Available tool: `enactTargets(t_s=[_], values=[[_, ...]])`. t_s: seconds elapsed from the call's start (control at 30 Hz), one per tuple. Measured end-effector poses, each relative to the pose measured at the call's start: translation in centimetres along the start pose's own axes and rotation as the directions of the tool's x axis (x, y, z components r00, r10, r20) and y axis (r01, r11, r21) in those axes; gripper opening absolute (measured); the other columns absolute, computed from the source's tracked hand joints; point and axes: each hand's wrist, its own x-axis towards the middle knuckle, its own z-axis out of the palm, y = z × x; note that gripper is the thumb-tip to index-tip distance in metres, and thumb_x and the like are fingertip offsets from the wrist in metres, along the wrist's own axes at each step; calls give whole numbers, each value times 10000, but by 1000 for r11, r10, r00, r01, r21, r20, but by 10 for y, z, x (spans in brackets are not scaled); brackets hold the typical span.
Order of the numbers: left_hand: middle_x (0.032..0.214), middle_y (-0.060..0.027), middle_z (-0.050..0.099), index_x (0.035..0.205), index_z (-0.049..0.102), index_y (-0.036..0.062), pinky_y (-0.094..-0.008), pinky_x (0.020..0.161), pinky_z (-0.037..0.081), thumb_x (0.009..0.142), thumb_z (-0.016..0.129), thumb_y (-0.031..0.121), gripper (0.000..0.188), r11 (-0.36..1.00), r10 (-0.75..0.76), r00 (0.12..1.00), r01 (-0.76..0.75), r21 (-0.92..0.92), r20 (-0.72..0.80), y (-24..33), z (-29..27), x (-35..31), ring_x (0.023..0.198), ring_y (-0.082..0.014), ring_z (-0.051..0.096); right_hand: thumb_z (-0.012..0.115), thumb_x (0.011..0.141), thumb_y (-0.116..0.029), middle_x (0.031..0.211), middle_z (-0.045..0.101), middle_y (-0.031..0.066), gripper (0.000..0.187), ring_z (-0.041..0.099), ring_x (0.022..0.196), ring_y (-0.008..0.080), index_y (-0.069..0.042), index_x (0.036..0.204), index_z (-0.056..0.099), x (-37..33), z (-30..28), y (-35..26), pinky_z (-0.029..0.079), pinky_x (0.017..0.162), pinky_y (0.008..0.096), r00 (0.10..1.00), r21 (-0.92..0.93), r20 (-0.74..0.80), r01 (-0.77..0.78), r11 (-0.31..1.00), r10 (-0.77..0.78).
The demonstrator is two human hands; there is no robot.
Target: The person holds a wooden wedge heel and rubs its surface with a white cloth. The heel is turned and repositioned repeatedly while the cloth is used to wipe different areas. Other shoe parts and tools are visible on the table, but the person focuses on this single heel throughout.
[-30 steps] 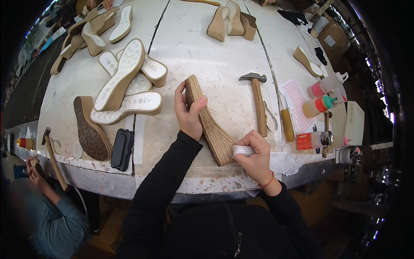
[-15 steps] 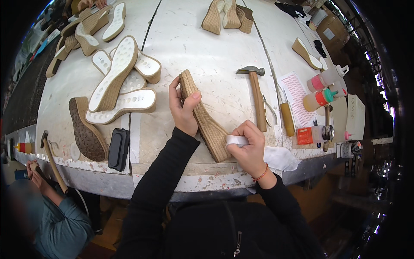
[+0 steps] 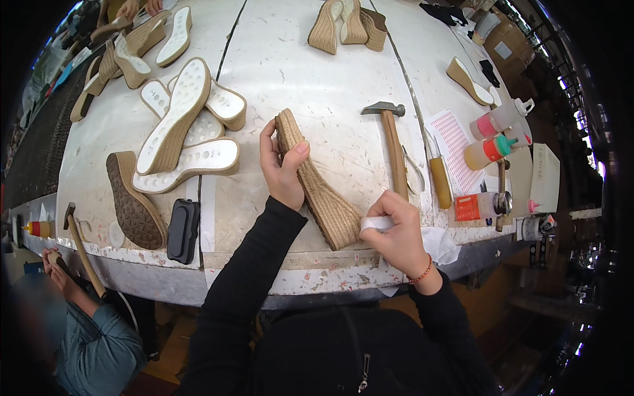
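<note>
Wedge (image 3: 325, 198) on its side over the tabletop (image 3: 347, 142), woven wall up, thick end toward the near edge. Left hand (image 3: 285, 177): fingers grasping the narrower part, thumb across the weave. Right hand (image 3: 401, 236): fingers pinching white cloth (image 3: 375, 224) beside the thick end; contact unclear. My reading: wants a firm left grip, taut cloth, light strokes along the braid, sparing the fibres.

Tan braided sole (image 3: 323, 198), white cloth (image 3: 376, 223)
</note>
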Motion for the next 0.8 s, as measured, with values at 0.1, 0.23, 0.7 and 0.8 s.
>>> enactTargets(t_s=[0.1, 0.23, 0.7, 0.8], values=[[919, -77, 518, 1292, 383, -43, -244, 732, 405, 743, 650, 244, 675, 996, -50, 999, 49, -78, -14, 6, 5, -3, 803, -125, 492, 665, 683, -37, 682, 511, 99, 127, 511, 591, 223, 7, 699, 547, 5, 10, 2, 410, 545, 318, 997, 43, -36, -60, 997, 62], [943, -133, 543, 1282, 370, -16, -240, 531, 465, 778, 569, 250, 604, 1000, -2, 1000, 2, -2, -1, 1, 0, -1, 627, -121, 527, 660, 722, -45, 699, 535, 101, 115, 524, 605, 216, 15, 713, 563, 4, 9, 5, 428, 590, 311, 996, 12, 47, -75, 997, 74], [925, -84, 518, 1290, 369, -50, -249, 721, 423, 747, 648, 235, 674, 996, -68, 998, 68, -58, -9, 9, 6, -4, 801, -124, 500, 656, 699, -46, 707, 577, 104, 114, 558, 639, 183, 34, 757, 598, 3, 0, 4, 437, 586, 287, 995, 43, 83, -58, 997, 54], [910, -79, 521, 1284, 378, -50, -249, 715, 423, 744, 651, 238, 670, 996, -62, 998, 60, -62, -29, 12, 7, -4, 789, -123, 502, 653, 686, -45, 724, 592, 125, 131, 576, 658, 222, 32, 785, 614, 2, -4, 1, 449, 603, 302, 992, 38, 102, -72, 997, 68]])
